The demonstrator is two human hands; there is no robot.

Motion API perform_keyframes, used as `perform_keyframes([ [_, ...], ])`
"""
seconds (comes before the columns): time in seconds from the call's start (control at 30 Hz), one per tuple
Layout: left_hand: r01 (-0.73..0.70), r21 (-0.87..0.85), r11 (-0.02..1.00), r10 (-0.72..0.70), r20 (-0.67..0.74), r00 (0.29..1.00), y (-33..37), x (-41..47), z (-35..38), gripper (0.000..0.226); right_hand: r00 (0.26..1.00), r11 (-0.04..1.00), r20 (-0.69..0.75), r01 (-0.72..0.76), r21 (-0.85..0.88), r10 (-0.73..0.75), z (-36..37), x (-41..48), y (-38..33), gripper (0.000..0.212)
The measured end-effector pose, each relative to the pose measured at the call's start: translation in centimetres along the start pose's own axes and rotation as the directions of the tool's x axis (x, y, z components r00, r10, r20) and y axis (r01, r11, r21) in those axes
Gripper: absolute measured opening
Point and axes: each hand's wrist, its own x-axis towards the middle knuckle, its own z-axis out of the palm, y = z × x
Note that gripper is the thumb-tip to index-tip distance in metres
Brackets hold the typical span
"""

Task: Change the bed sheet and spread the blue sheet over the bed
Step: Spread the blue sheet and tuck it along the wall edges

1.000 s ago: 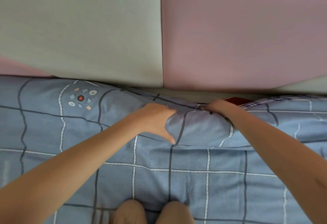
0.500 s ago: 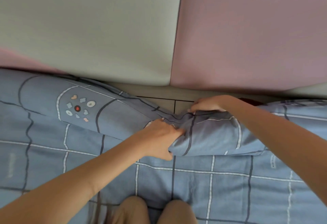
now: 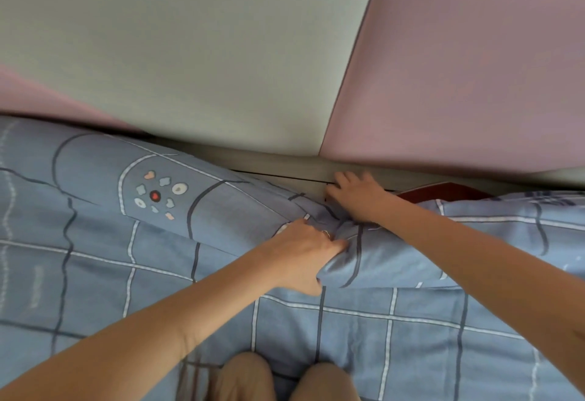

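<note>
The blue sheet [image 3: 126, 274], checked with white and dark lines, covers the bed below the headboard. Its edge along the headboard is rolled into a thick fold [image 3: 380, 261]. My left hand [image 3: 300, 251] grips that fold in the middle, thumb underneath. My right hand [image 3: 356, 194] lies just beyond it at the sheet's edge. Its fingers are spread and reach onto the wooden ledge [image 3: 285, 175] by the headboard, pressing the sheet down there.
Padded headboard panels rise behind the bed, a grey-green one [image 3: 190, 52] and a pink one [image 3: 474, 68]. A red-brown strip [image 3: 443, 193] shows between ledge and sheet on the right. My knees [image 3: 247, 375] rest on the sheet at the bottom.
The sheet's rolled edge has come away from the headboard, baring the wooden ledge. My right hand moved from pinching the edge to lying spread at the gap. My left hand keeps its grip.
</note>
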Motion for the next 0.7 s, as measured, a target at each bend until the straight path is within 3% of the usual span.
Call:
perform_keyframes([
  [0.03, 0.002, -0.010, 1.000, -0.002, -0.004, 1.000, -0.1, 0.0, 0.1, 0.049, 0.997, 0.965, -0.039, 0.080, 0.251, -0.073, -0.8, 0.4, -0.7, 0.050],
  [0.07, 0.002, -0.016, 1.000, -0.003, -0.015, 1.000, 0.0, 0.0, 0.2, 0.049, 0.992, 0.837, -0.033, 0.124, 0.532, -0.126, -1.8, 0.5, -1.7, 0.049],
  [0.13, 0.004, -0.042, 0.999, -0.005, -0.021, 1.000, -0.1, -0.1, 0.4, 0.050, 0.968, 0.543, 0.082, 0.061, 0.838, -0.235, -3.7, 0.4, -4.0, 0.041],
  [0.17, 0.011, -0.059, 0.998, -0.011, -0.012, 1.000, -0.1, -0.1, 0.4, 0.052, 0.938, 0.488, 0.215, -0.059, 0.871, -0.270, -4.5, 0.2, -4.8, 0.040],
  [0.23, 0.025, -0.106, 0.994, -0.024, 0.008, 1.000, -0.1, -0.1, 0.3, 0.055, 0.846, 0.524, 0.461, -0.273, 0.807, -0.270, -5.4, -0.4, -5.4, 0.067],
  [0.27, 0.020, -0.120, 0.993, -0.019, 0.005, 1.000, 0.0, -0.3, 0.2, 0.053, 0.812, 0.525, 0.515, -0.321, 0.788, -0.277, -5.2, -0.4, -5.3, 0.073],
  [0.37, 0.011, -0.114, 0.993, -0.028, -0.149, 0.989, -1.1, -1.5, -0.6, 0.047, 0.789, 0.411, 0.516, -0.371, 0.833, -0.334, -4.9, -0.3, -5.1, 0.072],
  [0.43, 0.076, -0.121, 0.990, -0.096, -0.172, 0.980, -3.6, -3.4, -1.6, 0.068, 0.836, 0.425, 0.491, -0.363, 0.829, -0.244, -4.8, -0.3, -5.3, 0.065],
  [0.5, 0.179, -0.024, 0.984, -0.180, -0.169, 0.969, -7.1, -5.3, -2.6, 0.096, 0.893, 0.466, 0.430, -0.326, 0.823, -0.134, -4.8, -0.6, -5.5, 0.056],
  [0.53, 0.257, 0.014, 0.966, -0.254, -0.122, 0.960, -9.1, -6.2, -3.0, 0.108, 0.891, 0.445, 0.420, -0.309, 0.841, -0.175, -4.9, -0.7, -5.7, 0.057],
  [0.6, 0.417, -0.067, 0.907, -0.412, 0.076, 0.908, -12.8, -7.6, -3.8, 0.119, 0.850, 0.433, 0.453, -0.313, 0.845, -0.270, -5.5, -1.1, -5.8, 0.061],
  [0.7, 0.488, -0.158, 0.858, -0.420, 0.329, 0.846, -15.5, -7.6, -4.6, 0.108, 0.835, 0.465, 0.487, -0.336, 0.819, -0.255, -6.0, -1.8, -5.1, 0.057],
])
